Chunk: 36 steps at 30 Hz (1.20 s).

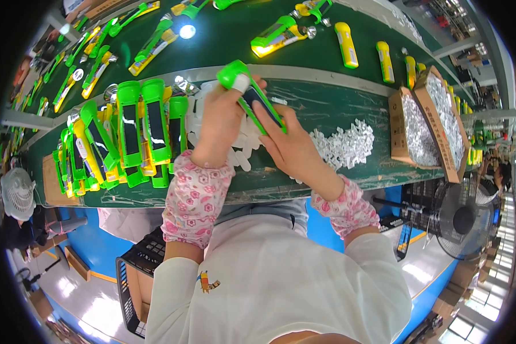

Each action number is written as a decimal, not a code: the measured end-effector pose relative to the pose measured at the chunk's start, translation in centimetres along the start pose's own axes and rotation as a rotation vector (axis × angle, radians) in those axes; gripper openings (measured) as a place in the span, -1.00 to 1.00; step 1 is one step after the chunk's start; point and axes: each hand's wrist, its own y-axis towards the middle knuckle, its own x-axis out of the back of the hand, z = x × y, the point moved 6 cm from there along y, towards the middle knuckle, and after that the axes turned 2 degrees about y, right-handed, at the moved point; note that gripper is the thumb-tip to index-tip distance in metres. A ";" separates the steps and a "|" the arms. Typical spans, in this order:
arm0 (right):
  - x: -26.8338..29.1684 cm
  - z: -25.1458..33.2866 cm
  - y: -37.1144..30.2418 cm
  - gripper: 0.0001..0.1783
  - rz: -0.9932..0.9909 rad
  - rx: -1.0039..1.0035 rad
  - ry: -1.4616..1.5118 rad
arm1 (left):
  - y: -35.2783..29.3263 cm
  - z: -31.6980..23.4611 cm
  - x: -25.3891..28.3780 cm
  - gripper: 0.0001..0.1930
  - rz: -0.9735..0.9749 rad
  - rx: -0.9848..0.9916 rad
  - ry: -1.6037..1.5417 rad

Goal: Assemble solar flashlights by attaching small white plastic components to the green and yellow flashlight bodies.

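Observation:
Both hands are on a green flashlight casing (232,73) with a dark panel along its face, tilted above the green bench. My left hand (221,117) grips it near the wide head end, where a small whitish patch shows by the thumb. My right hand (292,143) holds the narrower end, its fingers lying along the panel and edge. Beneath and beside my left hand lie flat white pieces (243,157). To the right of my right hand spreads a heap of small white plastic pieces (350,144). Several green and yellow flashlights (129,123) are stacked to the left.
Beyond the bench ledge, a green belt (223,40) carries more flashlights, one lit (187,31). A cardboard box (404,129) of shiny small parts stands at the right. A black fan (464,221) is at the lower right, a white fan (18,194) far left, a black crate (133,292) below the bench.

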 end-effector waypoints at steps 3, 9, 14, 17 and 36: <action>0.7 -0.4 0.1 -0.38 -0.139 0.044 0.237 | -1.4 -0.8 -0.3 -0.56 0.048 -0.110 -0.095; 1.6 -2.4 -1.0 -0.41 -0.100 0.009 0.259 | -3.8 2.0 2.0 -0.54 -0.136 0.302 -0.158; 8.0 -15.1 -5.8 -0.71 0.076 -0.251 -0.353 | -1.8 -1.4 3.5 -0.61 -0.050 0.218 -0.327; 7.2 -17.6 -5.4 -0.71 0.287 -0.487 -0.157 | -1.7 0.7 1.5 -0.57 0.043 0.264 -0.408; 3.5 -3.1 4.4 -0.85 -0.059 -0.176 0.640 | -4.1 1.4 -2.8 -0.66 0.194 -0.171 0.409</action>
